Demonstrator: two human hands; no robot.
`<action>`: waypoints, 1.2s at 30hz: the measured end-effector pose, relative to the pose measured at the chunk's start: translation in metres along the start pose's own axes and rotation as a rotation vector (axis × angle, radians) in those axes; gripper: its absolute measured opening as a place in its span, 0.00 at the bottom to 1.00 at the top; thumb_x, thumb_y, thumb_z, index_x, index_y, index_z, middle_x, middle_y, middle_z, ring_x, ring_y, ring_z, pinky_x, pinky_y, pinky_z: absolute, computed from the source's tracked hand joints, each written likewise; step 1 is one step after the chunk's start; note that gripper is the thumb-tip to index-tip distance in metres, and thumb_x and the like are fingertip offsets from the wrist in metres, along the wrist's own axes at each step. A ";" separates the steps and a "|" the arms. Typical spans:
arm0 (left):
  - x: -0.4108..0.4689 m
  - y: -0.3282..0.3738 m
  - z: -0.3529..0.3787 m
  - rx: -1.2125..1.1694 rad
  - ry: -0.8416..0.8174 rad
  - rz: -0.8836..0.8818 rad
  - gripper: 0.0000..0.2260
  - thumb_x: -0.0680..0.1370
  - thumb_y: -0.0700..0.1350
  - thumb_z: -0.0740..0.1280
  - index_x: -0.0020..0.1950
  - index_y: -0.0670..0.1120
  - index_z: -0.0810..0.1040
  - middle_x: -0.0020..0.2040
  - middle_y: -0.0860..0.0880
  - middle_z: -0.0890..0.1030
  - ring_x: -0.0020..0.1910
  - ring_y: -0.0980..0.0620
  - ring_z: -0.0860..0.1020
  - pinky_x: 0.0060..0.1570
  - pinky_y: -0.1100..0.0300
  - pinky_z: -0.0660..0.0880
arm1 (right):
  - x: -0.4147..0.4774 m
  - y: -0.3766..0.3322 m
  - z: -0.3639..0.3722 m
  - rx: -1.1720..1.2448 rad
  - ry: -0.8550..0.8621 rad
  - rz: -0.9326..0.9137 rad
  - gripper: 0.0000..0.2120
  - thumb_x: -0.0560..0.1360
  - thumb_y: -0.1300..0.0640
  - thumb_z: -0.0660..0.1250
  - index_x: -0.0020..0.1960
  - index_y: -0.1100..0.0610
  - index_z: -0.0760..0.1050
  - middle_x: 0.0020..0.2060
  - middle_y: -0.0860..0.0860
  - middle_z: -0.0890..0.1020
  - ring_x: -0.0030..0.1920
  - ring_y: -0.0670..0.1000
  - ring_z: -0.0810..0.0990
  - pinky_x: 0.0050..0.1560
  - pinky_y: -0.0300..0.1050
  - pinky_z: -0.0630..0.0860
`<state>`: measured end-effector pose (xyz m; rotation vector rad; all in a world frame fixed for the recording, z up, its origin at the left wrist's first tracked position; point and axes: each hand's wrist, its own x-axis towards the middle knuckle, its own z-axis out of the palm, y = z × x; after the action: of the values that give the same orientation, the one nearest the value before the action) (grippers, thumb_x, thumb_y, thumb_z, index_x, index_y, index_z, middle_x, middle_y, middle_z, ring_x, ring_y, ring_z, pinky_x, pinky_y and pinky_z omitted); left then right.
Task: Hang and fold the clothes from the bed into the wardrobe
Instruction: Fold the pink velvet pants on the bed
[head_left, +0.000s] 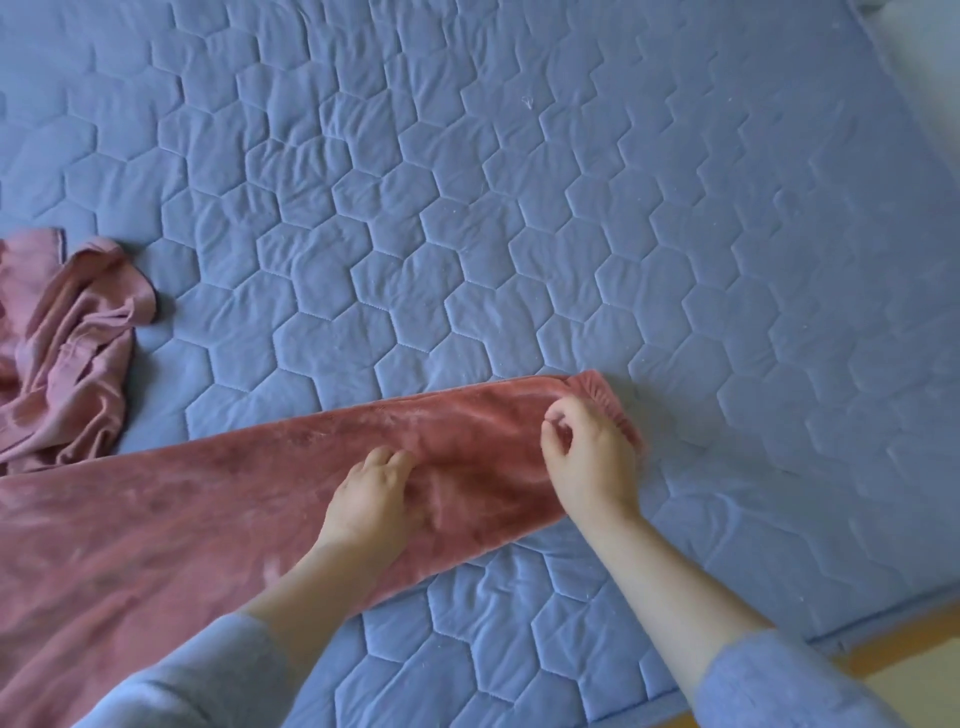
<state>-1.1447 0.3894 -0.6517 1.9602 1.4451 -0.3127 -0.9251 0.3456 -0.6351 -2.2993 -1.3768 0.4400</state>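
fleece garment (208, 509) partly beyond left edge

1. The quilted cover (519, 182) was muted blue, stitched all over in hexagons.
2. The plush garment (208, 509) across the lower left was plain brick-rose.
3. The crumpled garment (67, 343) at the left edge was a paler dusty pink.
4. The sleeves (789, 686) along the bottom were light blue.
5. The wooden strip (883, 644) at lower right was orange-tan.

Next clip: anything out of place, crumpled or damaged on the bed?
Only the lighter pink garment at the left edge: it lies crumpled in a heap. The darker fleece garment is spread flat. No damage shows.
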 end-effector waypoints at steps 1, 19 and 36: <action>-0.008 -0.003 -0.005 -0.035 0.034 0.010 0.16 0.74 0.48 0.69 0.60 0.49 0.75 0.54 0.50 0.76 0.53 0.47 0.76 0.51 0.57 0.73 | -0.010 -0.012 0.004 0.022 -0.042 0.002 0.03 0.73 0.63 0.68 0.45 0.57 0.78 0.40 0.48 0.82 0.41 0.52 0.80 0.41 0.45 0.73; -0.192 -0.263 -0.031 -0.272 0.278 -0.371 0.07 0.75 0.44 0.66 0.52 0.46 0.79 0.48 0.49 0.79 0.49 0.46 0.79 0.47 0.56 0.73 | -0.168 -0.283 0.135 0.238 -0.513 0.011 0.07 0.76 0.61 0.64 0.49 0.51 0.79 0.42 0.49 0.83 0.44 0.51 0.81 0.48 0.45 0.75; -0.286 -0.425 -0.015 -0.455 0.411 -0.534 0.22 0.74 0.43 0.68 0.68 0.45 0.72 0.57 0.45 0.75 0.54 0.43 0.77 0.51 0.52 0.75 | -0.279 -0.357 0.258 -0.279 -1.078 0.019 0.11 0.74 0.55 0.64 0.54 0.54 0.80 0.53 0.51 0.83 0.56 0.53 0.80 0.56 0.42 0.75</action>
<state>-1.6377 0.2513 -0.6406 1.2955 2.0841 0.1970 -1.4434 0.2975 -0.6617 -2.3379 -1.9388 1.7663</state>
